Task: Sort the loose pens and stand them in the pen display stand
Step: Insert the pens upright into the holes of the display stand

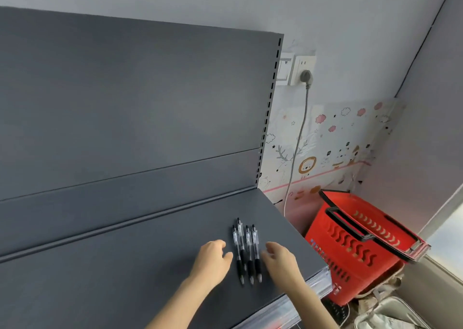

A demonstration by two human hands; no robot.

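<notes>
Grey shelving fills the left of the frame, and four pens (246, 251) are laid side by side on the shelf (125, 266) at lower centre, tips toward the viewer, apparently lined up for sorting. No display stand is seen. Both forearms are reached in from the bottom edge. The left hand (213, 257) and right hand (279, 257) are held loosely spread either side, gripping nothing.

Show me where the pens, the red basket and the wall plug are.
pens (246, 249): head view, on the clear barrels mid-group.
red basket (350, 253): head view, on its slotted side wall.
wall plug (306, 76): head view, on the grey plug body.
</notes>
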